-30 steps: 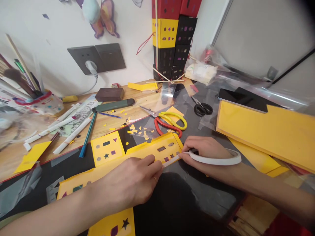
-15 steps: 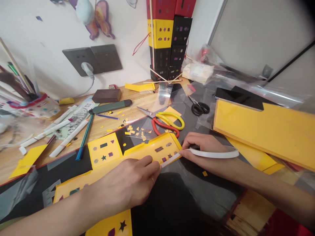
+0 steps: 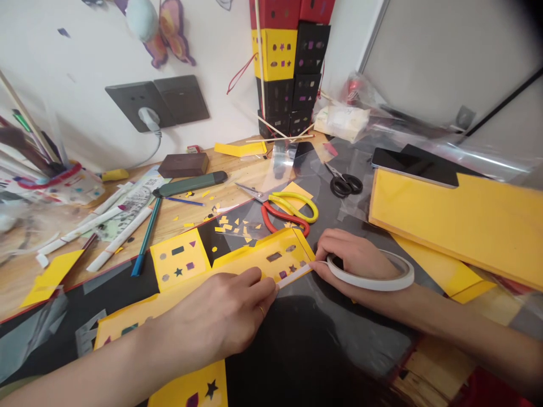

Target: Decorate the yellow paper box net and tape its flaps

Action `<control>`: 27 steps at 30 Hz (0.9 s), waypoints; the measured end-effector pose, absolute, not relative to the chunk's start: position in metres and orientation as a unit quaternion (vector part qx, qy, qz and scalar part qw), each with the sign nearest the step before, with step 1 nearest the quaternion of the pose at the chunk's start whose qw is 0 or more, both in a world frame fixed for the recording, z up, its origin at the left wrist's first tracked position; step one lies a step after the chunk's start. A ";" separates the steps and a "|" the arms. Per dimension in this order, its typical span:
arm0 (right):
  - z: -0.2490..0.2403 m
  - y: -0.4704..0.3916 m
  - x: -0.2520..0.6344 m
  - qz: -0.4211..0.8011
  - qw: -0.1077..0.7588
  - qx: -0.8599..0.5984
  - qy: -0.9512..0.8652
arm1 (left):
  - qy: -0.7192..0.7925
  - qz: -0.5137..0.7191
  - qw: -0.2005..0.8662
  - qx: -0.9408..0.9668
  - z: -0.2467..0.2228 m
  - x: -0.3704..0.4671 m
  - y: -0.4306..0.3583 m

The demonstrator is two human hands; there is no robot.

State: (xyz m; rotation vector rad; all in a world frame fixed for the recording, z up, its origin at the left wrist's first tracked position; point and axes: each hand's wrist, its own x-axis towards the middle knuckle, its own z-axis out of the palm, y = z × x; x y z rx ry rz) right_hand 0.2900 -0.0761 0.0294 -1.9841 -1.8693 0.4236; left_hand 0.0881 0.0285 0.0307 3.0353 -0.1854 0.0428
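Observation:
A yellow cardboard cut-out point(image 3: 250, 261) with shaped holes lies unfolded, star and rectangle openings showing. Along its near edge runs a narrow white strip of tape point(image 3: 294, 275). My left hand point(image 3: 237, 308), fingers curled together, pinches the card's edge at the strip's left end; its fingertips are partly hidden. At the strip's other end, my right hand point(image 3: 350, 254) is closed on the tape, thumb and forefinger pinched at the card's corner. The white tape roll point(image 3: 373, 281) hangs as a ring around that hand's back and wrist.
Red-and-yellow-handled scissors point(image 3: 292, 209) lie just beyond the card, among yellow scraps. Small black scissors point(image 3: 344, 183) and a green cutter point(image 3: 190, 183) are farther back. Yellow sheets point(image 3: 458, 220) with a phone point(image 3: 416, 167) sit right. A decorated box tower point(image 3: 275, 62) stands behind.
The tape roll has tipped, so its ring now shows wider and hangs lower at my right wrist. Both hands stay at nearly the same places on the card.

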 end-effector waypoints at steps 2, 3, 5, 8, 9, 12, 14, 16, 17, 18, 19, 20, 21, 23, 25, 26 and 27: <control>0.030 -0.076 0.290 0.155 0.195 -0.706 -0.663 | -0.057 0.005 0.054 0.997 0.031 0.088 0.029; 0.030 -0.076 0.290 0.159 0.199 -0.707 -0.660 | -0.054 0.004 0.056 0.997 0.031 0.088 0.029; 0.030 -0.076 0.291 0.167 0.207 -0.709 -0.653 | -0.050 0.003 0.061 0.997 0.031 0.088 0.029; 0.031 -0.077 0.290 0.169 0.217 -0.713 -0.645 | -0.043 0.016 0.072 0.996 0.028 0.087 0.029; 0.031 -0.078 0.290 0.165 0.220 -0.714 -0.644 | -0.039 0.021 0.075 0.996 0.026 0.087 0.029; 0.032 -0.082 0.288 0.137 0.227 -0.707 -0.656 | -0.025 0.038 0.074 0.996 0.024 0.087 0.028; 0.032 -0.085 0.286 0.097 0.229 -0.691 -0.679 | -0.017 0.043 0.070 0.996 0.025 0.089 0.029; 0.033 -0.087 0.285 0.037 0.228 -0.668 -0.707 | -0.021 0.036 0.072 0.997 0.026 0.090 0.029; 0.033 -0.088 0.285 0.008 0.222 -0.655 -0.722 | -0.023 0.031 0.077 0.996 0.027 0.090 0.030; 0.033 -0.090 0.284 -0.017 0.213 -0.641 -0.737 | -0.024 0.026 0.085 0.996 0.028 0.091 0.030; 0.033 -0.091 0.284 -0.036 0.201 -0.628 -0.751 | -0.026 0.021 0.093 0.995 0.029 0.091 0.030; 0.033 -0.092 0.284 -0.050 0.194 -0.618 -0.760 | -0.026 0.016 0.100 0.995 0.030 0.091 0.031; 0.033 -0.092 0.285 -0.060 0.193 -0.611 -0.765 | -0.027 0.012 0.104 0.994 0.031 0.091 0.031; 0.031 -0.092 0.286 -0.059 0.211 -0.616 -0.757 | -0.026 0.007 0.105 0.994 0.032 0.090 0.031; 0.029 -0.091 0.287 -0.026 0.228 -0.637 -0.736 | -0.023 0.002 0.106 0.994 0.032 0.090 0.030; 0.028 -0.090 0.288 -0.002 0.230 -0.650 -0.724 | -0.021 0.002 0.107 0.994 0.032 0.090 0.030; 0.026 -0.089 0.288 0.023 0.227 -0.662 -0.714 | -0.021 0.003 0.108 0.994 0.032 0.090 0.030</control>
